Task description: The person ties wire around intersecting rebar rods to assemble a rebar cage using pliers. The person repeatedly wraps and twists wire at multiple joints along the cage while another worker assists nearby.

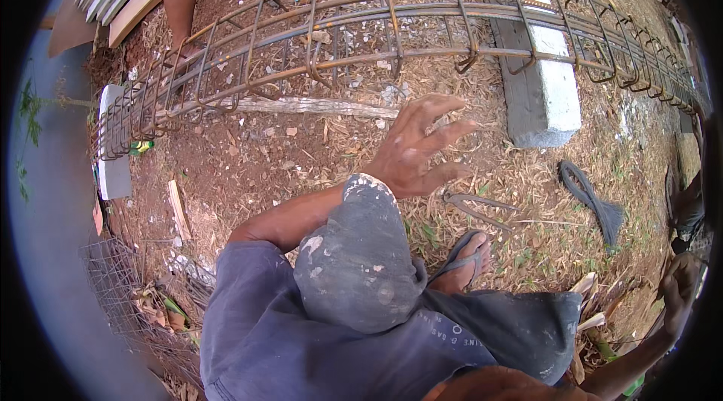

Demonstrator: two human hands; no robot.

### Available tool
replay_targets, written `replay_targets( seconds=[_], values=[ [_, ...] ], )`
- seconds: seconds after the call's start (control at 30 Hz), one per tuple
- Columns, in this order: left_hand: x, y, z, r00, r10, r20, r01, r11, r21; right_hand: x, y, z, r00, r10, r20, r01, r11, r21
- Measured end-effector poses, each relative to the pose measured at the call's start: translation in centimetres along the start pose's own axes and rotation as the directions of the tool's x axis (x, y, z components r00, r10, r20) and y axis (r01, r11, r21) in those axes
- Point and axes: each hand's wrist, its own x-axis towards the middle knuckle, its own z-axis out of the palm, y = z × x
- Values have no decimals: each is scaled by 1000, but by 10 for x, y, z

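Observation:
My left hand (422, 146) reaches out above the ground past my bent, paint-spotted knee (361, 269). Its fingers are spread, and it holds nothing. Just below its fingertips, a pair of metal pincers (458, 201) lies on the dry grass, apart from the hand. Ahead of it stretches a long rusty rebar cage (395, 54), bars tied with square stirrups, which the hand does not touch. At the far right edge is my right hand (680, 280) with its fingers curled. What it holds, if anything, is hidden there.
A white-topped block (553, 96) supports the cage, and another pale block (114, 145) stands under its left end. A bundle of dark tie wire (599, 209) lies right. A wooden strip (316, 105) lies below the cage. Another person's leg (178, 6) is beyond it.

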Motion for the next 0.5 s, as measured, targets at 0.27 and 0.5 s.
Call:
replay_targets(
  seconds=[0.27,0.5],
  values=[
    [23,18,19,878,-24,478,154,959,-236,61,-34,109,957,-169,234,77,931,358],
    [-36,40,12,996,45,-78,-33,988,149,108,-11,185,723,-70,687,-150,955,255]
  ],
)
